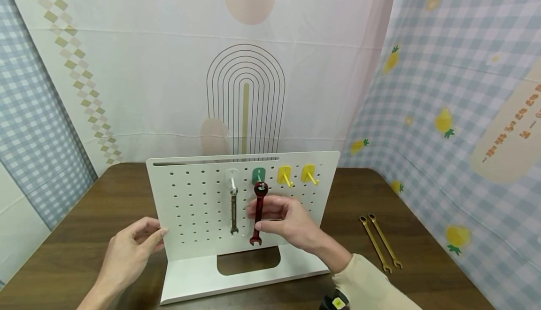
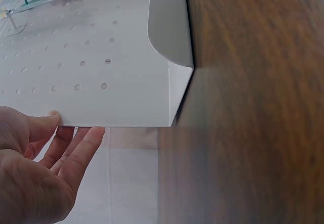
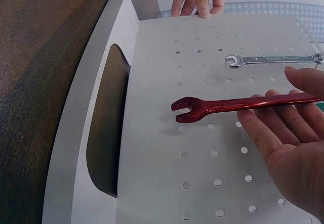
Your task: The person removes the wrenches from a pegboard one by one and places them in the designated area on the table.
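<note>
A red combination wrench [image 1: 258, 213] hangs by its ring end on the green hook [image 1: 258, 175] of a white pegboard [image 1: 192, 249]. My right hand [image 1: 291, 218] is around its shaft, relaxed fingers behind it, between shaft and board. In the right wrist view the thumb [image 3: 304, 78] stands apart from the shaft. Left of it, a silver wrench [image 1: 234, 211] hangs from a clear hook [image 1: 232, 177]. My left hand [image 1: 131, 251] pinches the board's left edge, thumb in front and fingertips [image 2: 96, 135] at the back.
Two yellow hooks [image 1: 285, 175] sit on the board's upper right with nothing on them. Two gold wrenches [image 1: 382, 244] lie side by side on the brown wooden table [image 1: 351, 206], right of the board. Patterned curtains [image 1: 169, 89] surround the table at the back and sides.
</note>
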Demonstrator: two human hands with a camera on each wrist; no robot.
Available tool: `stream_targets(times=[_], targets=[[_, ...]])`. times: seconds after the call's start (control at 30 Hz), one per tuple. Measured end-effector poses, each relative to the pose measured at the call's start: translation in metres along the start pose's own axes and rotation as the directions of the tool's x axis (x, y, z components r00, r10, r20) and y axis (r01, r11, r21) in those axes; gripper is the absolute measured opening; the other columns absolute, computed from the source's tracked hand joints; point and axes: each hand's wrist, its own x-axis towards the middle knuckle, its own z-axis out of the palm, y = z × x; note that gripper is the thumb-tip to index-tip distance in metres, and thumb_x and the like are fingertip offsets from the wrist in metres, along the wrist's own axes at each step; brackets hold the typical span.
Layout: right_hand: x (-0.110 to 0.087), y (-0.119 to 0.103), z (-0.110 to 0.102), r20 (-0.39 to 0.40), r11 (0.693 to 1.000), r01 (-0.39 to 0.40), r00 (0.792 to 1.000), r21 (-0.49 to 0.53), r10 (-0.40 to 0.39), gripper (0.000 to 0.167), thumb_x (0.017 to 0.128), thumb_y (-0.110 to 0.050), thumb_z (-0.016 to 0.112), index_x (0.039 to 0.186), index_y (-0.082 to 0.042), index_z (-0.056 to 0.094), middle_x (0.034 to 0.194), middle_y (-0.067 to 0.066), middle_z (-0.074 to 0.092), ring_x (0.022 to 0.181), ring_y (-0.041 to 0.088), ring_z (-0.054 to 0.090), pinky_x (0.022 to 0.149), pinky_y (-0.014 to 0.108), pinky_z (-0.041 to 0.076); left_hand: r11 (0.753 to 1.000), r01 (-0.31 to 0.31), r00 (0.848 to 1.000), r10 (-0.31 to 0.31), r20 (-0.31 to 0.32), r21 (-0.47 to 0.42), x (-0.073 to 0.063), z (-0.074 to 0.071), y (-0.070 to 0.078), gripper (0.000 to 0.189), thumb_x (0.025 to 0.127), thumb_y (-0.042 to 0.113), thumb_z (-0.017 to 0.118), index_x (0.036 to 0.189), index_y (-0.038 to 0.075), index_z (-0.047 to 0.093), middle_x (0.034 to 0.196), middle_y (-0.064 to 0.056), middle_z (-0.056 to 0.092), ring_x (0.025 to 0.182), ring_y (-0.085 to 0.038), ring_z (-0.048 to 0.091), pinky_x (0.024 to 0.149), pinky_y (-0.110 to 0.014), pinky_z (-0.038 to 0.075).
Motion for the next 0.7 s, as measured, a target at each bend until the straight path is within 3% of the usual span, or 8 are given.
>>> stream_targets(times=[0.33,0.7], targets=[[-0.0007,0.0008,0.001,0.0,0.999,-0.039,0.999,0.004,0.039,0.038,0.093,0.003,0.074,0.13,0.004,0.067,0.13,0.028,0.071,0.119,0.043,0.07,0.095,0.027,0.066,1.0,-0.003,1.0,0.003,-0.002,0.004,-0.0004,0.0003,-0.0006,0.011,0.1,0.011,0.075,0.103,0.001,0.072,0.1,-0.01,0.073,0.08,0.007,0.071,0.07,-0.018,0.068],[-0.0016,0.0029,0.0024,0.012,0.999,-0.008,1.0,0.053,0.007,0.039,0.094,0.004,0.072,0.132,0.01,0.063,0.128,0.034,0.069,0.11,0.025,0.077,0.098,0.033,0.067,1.0,-0.003,1.0,0.003,-0.004,-0.002,-0.0005,0.0004,-0.0008,0.011,0.1,0.01,0.075,0.104,0.001,0.072,0.1,-0.01,0.072,0.081,0.008,0.071,0.071,-0.018,0.068]])
